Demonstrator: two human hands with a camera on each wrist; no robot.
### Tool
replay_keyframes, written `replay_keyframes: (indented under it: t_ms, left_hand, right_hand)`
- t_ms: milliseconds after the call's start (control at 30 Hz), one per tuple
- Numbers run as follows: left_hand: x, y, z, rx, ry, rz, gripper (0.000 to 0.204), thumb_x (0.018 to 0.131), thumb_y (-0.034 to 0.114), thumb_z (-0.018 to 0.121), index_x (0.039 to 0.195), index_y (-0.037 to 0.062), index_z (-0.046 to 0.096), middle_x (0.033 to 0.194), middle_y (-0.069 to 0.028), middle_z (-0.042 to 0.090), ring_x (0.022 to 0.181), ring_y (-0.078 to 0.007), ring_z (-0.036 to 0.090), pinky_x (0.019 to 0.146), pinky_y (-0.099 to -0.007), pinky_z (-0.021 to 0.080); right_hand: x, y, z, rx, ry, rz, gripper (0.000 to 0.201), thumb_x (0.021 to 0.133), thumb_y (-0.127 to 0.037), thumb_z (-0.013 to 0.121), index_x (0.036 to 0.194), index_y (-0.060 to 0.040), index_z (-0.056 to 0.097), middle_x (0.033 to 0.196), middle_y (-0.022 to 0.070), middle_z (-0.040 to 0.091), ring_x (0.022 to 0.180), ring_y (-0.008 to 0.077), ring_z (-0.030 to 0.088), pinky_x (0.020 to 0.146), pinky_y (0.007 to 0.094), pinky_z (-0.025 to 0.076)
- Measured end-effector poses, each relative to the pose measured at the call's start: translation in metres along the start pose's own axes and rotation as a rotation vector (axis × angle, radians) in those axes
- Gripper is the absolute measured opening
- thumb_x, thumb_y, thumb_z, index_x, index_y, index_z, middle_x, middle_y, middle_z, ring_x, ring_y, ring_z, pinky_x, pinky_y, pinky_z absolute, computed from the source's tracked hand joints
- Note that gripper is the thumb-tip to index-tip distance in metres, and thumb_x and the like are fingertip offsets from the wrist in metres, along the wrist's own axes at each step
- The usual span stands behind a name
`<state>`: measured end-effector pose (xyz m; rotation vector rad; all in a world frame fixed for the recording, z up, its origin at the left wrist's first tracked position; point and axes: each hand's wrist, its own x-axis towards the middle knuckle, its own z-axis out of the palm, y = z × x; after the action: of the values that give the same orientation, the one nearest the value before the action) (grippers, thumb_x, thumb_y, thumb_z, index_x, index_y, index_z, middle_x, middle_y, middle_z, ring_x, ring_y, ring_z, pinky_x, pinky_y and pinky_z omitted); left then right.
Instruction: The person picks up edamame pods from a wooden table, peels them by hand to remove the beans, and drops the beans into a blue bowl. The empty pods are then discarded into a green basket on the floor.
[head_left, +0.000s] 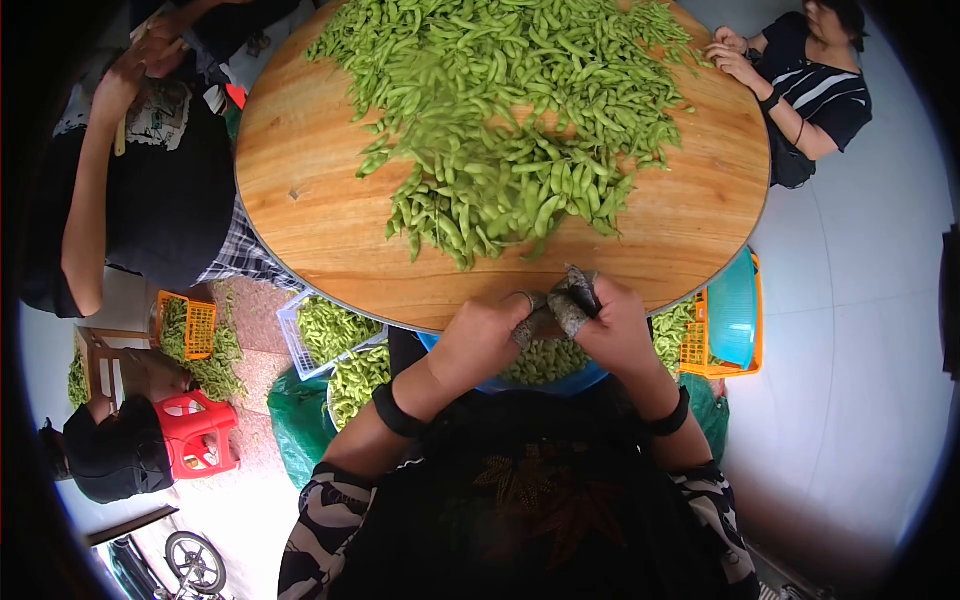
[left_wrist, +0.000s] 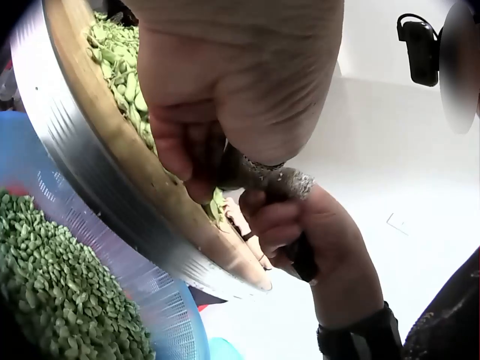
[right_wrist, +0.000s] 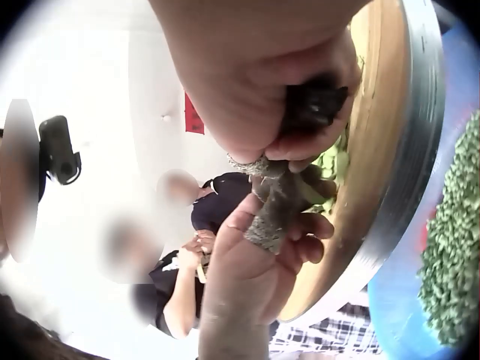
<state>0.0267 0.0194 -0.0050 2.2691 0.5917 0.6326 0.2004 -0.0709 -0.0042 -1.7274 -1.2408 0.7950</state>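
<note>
My two hands meet at the near edge of the round wooden table point(head_left: 310, 240), over a blue basin point(head_left: 590, 378) of shelled green beans point(head_left: 545, 362). Worn grey coverings wrap the thumbs. The left hand point(head_left: 480, 335) pinches a green soybean pod point(right_wrist: 321, 196), mostly hidden by the fingers. Against its fingertips, the right hand point(head_left: 615, 325) has its fingers curled, with a black covering point(right_wrist: 311, 105) showing among them; I cannot tell whether it grips the pod too. A large heap of soybean pods point(head_left: 500, 90) covers the table's middle and far side.
Crates of pods stand below the table: a white one point(head_left: 290, 325) at left and an orange one point(head_left: 695, 345) at right, beside a turquoise basket point(head_left: 735, 315). People sit at the table's left and far right. A red stool point(head_left: 195, 430) stands farther left.
</note>
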Motion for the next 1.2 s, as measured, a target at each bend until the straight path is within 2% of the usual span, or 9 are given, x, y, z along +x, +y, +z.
replay_keyframes:
  t_ms: [267, 533, 600, 833, 900, 1000, 1100, 1167, 1200]
  left_hand:
    - [-0.011, -0.008, 0.007, -0.821, -0.093, -0.473, 0.011, 0.095, 0.003, 0.051, 0.104, 0.0028, 0.058, 0.087, -0.0045, 0.065, 0.071, -0.0108, 0.059, 0.063, -0.0249, 0.049]
    - [-0.013, 0.000, 0.005, -1.027, -0.024, -0.511, 0.013, 0.094, 0.002, 0.053, 0.107, 0.0011, 0.056, 0.086, -0.0058, 0.065, 0.069, -0.0114, 0.057, 0.064, -0.0253, 0.047]
    - [-0.011, 0.000, 0.002, -1.008, 0.001, -0.539, 0.013, 0.093, 0.002, 0.053, 0.106, 0.0011, 0.056, 0.085, -0.0054, 0.064, 0.068, -0.0109, 0.056, 0.064, -0.0250, 0.047]
    - [-0.017, -0.004, 0.003, -0.821, -0.008, -0.382, 0.011, 0.093, 0.001, 0.054, 0.103, 0.0017, 0.058, 0.082, -0.0024, 0.062, 0.065, -0.0078, 0.052, 0.061, -0.0227, 0.043]
    - [-0.017, -0.003, 0.003, -0.761, 0.031, -0.343, 0.010, 0.093, 0.000, 0.054, 0.102, 0.0017, 0.059, 0.082, -0.0021, 0.062, 0.065, -0.0071, 0.051, 0.060, -0.0225, 0.043]
    - [-0.018, -0.009, 0.003, -0.181, 0.135, 0.063, 0.008, 0.093, 0.000, 0.055, 0.097, 0.0018, 0.061, 0.083, -0.0034, 0.063, 0.063, -0.0082, 0.052, 0.057, -0.0225, 0.043]
    - [-0.026, -0.018, -0.002, -0.604, 0.055, -0.184, 0.007, 0.089, 0.000, 0.059, 0.094, 0.0033, 0.063, 0.084, -0.0057, 0.064, 0.061, -0.0120, 0.056, 0.055, -0.0245, 0.044]
    - [-0.031, -0.036, -0.004, -1.658, -0.198, -0.615, 0.014, 0.087, 0.003, 0.065, 0.100, 0.0027, 0.062, 0.082, -0.0048, 0.064, 0.065, -0.0128, 0.059, 0.058, -0.0254, 0.047]
    - [-0.031, -0.035, -0.004, -1.656, -0.199, -0.616, 0.014, 0.087, 0.003, 0.065, 0.100, 0.0027, 0.062, 0.082, -0.0048, 0.064, 0.065, -0.0128, 0.059, 0.058, -0.0254, 0.047]
  right_hand:
    - [-0.012, 0.018, 0.019, 0.284, -0.042, 0.001, 0.019, 0.084, -0.009, 0.064, 0.100, 0.0008, 0.061, 0.079, 0.0120, 0.066, 0.071, 0.0158, 0.064, 0.065, 0.0300, 0.050]
    - [-0.010, 0.015, 0.024, 0.259, -0.002, -0.106, 0.021, 0.085, -0.005, 0.059, 0.105, 0.0012, 0.059, 0.081, 0.0129, 0.066, 0.073, 0.0188, 0.065, 0.067, 0.0307, 0.051]
    - [-0.015, 0.006, 0.014, 0.249, -0.202, -0.108, 0.024, 0.092, -0.004, 0.052, 0.115, -0.0017, 0.057, 0.079, -0.0010, 0.059, 0.062, 0.0043, 0.052, 0.056, 0.0211, 0.043]
    - [-0.020, -0.003, 0.014, 0.380, -0.245, 0.005, 0.039, 0.093, -0.004, 0.047, 0.132, -0.0047, 0.047, 0.076, -0.0030, 0.057, 0.056, 0.0023, 0.046, 0.049, 0.0181, 0.037]
    - [-0.019, -0.004, 0.012, 0.358, -0.268, 0.069, 0.044, 0.087, -0.001, 0.052, 0.131, -0.0013, 0.050, 0.083, 0.0072, 0.065, 0.076, 0.0134, 0.063, 0.071, 0.0268, 0.050]
    - [-0.019, -0.005, 0.013, 0.422, -0.289, 0.057, 0.040, 0.091, -0.003, 0.050, 0.130, -0.0048, 0.051, 0.081, 0.0028, 0.063, 0.065, 0.0099, 0.056, 0.060, 0.0236, 0.047]
    - [-0.017, -0.008, 0.010, 0.864, -0.455, 0.390, 0.034, 0.095, -0.009, 0.049, 0.129, -0.0097, 0.052, 0.079, -0.0014, 0.058, 0.057, 0.0056, 0.046, 0.049, 0.0203, 0.037]
    - [-0.014, -0.008, 0.006, 0.963, -0.516, 0.466, 0.033, 0.096, -0.011, 0.048, 0.129, -0.0113, 0.052, 0.077, -0.0023, 0.056, 0.054, 0.0041, 0.042, 0.047, 0.0191, 0.033]
    - [-0.012, -0.008, 0.005, 1.062, -0.576, 0.543, 0.031, 0.097, -0.013, 0.048, 0.128, -0.0130, 0.052, 0.076, -0.0032, 0.054, 0.052, 0.0026, 0.038, 0.045, 0.0180, 0.028]
